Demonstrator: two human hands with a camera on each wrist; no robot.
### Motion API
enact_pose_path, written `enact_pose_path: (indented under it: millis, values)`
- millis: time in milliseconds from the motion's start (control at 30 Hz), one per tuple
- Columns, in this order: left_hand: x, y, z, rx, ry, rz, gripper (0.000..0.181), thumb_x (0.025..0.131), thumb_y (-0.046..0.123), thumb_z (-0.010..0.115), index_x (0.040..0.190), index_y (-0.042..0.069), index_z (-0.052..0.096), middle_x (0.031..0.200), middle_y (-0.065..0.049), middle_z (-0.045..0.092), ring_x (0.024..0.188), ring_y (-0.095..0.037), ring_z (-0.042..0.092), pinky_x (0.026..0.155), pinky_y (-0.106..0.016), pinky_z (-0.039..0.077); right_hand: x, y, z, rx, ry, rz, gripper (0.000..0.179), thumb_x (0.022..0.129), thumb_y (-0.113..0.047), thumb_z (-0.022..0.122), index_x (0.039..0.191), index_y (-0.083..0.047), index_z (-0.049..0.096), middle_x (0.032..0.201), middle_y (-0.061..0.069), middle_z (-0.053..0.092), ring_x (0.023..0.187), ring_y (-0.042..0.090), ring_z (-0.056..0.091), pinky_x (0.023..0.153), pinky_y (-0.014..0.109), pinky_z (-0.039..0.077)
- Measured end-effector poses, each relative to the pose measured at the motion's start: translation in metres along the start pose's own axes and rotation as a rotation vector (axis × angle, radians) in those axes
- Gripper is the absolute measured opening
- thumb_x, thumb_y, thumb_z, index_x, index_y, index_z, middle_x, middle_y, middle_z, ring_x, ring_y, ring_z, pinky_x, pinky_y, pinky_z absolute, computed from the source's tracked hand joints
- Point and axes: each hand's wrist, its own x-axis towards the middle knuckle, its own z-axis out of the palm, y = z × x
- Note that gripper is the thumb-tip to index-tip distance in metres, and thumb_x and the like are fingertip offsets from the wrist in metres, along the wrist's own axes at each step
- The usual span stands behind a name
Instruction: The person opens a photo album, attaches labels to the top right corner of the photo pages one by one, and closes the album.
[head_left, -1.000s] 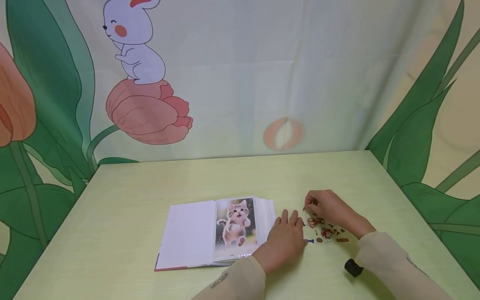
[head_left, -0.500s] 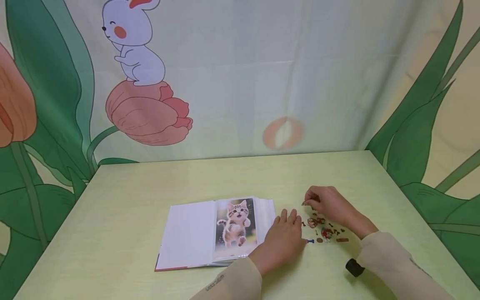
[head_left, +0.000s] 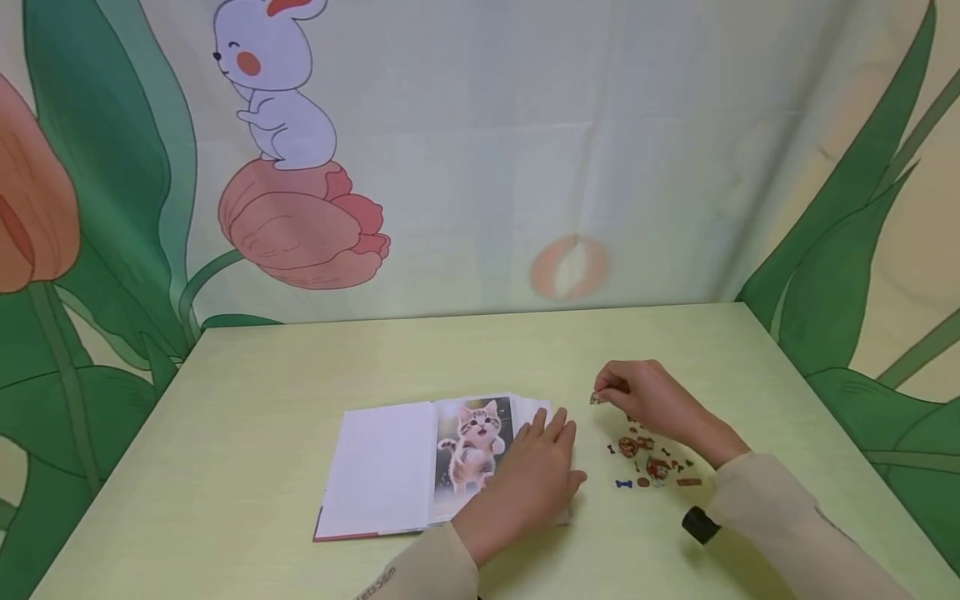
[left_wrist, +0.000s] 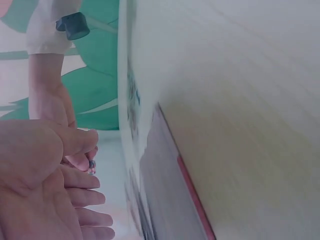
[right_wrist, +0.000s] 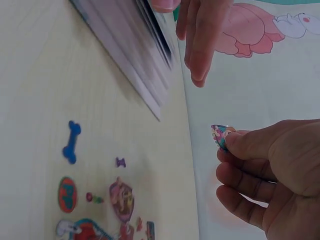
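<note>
Between thumb and forefinger, my right hand (head_left: 651, 404) pinches a small, colourful, cartoon-printed sticker (right_wrist: 218, 136), lifted off the table. An open photo album (head_left: 384, 467) lies to the left, with a kitten photo (head_left: 474, 442) on its right page. Over that page's right part is my left hand (head_left: 525, 477), its fingers straight; in the right wrist view its fingertips appear above the album, apart from the pages. It hides part of the photo. Several loose stickers lie below my right hand, among them a blue bone sticker (right_wrist: 71, 142) and a red oval sticker (right_wrist: 67, 194).
A pale yellow-green table (head_left: 225, 433) carries everything. Behind it hangs a cloth backdrop (head_left: 465, 167) printed with a rabbit, tulips and leaves. A small black block (head_left: 701, 525) sits at my right sleeve.
My left hand has moved left, from beside the album to over its right pages. My right hand has risen and shifted left with the sticker, away from the loose ones.
</note>
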Motion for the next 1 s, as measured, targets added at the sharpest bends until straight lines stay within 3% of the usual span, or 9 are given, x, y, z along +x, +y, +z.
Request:
enact_pose_path:
  millis: [233,467,700,1000]
  values:
    - [-0.016,-0.018,-0.013,0.019,0.038,-0.010,0.065,0.103,0.036,0.064,0.154,0.000,0.045,0.163,-0.016,0.038,0.150,-0.039,0.032,0.121,-0.049,0.032,0.010,-0.011,0.002,0.045,-0.020,-0.070,0.005,0.098,-0.009,0.071,0.093,-0.010,0.071,0.088,0.000,0.074,0.076,0.016,0.064,0.068,0.028,0.053]
    - [-0.028,-0.035,-0.018,-0.035,0.089,-0.033,0.065,0.102,0.033,0.066,0.153,-0.002,0.045,0.162,-0.019,0.039,0.150,-0.041,0.031,0.120,-0.051,0.032,0.024,-0.025,0.010,0.075,-0.047,-0.100,0.007,0.098,-0.007,0.070,0.094,-0.011,0.073,0.089,0.001,0.075,0.079,0.026,0.068,0.069,0.028,0.053]
    - [-0.041,-0.051,-0.024,-0.078,0.110,-0.058,0.064,0.101,0.028,0.067,0.151,-0.005,0.046,0.161,-0.021,0.039,0.151,-0.042,0.030,0.120,-0.054,0.030,0.038,-0.039,0.017,0.081,-0.076,-0.133,0.007,0.098,-0.007,0.070,0.094,-0.011,0.073,0.086,-0.005,0.073,0.074,0.012,0.062,0.068,0.028,0.052]
    - [-0.052,-0.068,-0.019,-0.136,0.138,-0.093,0.065,0.101,0.030,0.067,0.151,-0.005,0.046,0.161,-0.023,0.037,0.148,-0.050,0.031,0.120,-0.057,0.029,0.056,-0.047,0.030,0.065,-0.115,-0.178,0.009,0.098,-0.005,0.070,0.092,-0.011,0.074,0.084,-0.006,0.073,0.071,0.007,0.059,0.066,0.027,0.050]
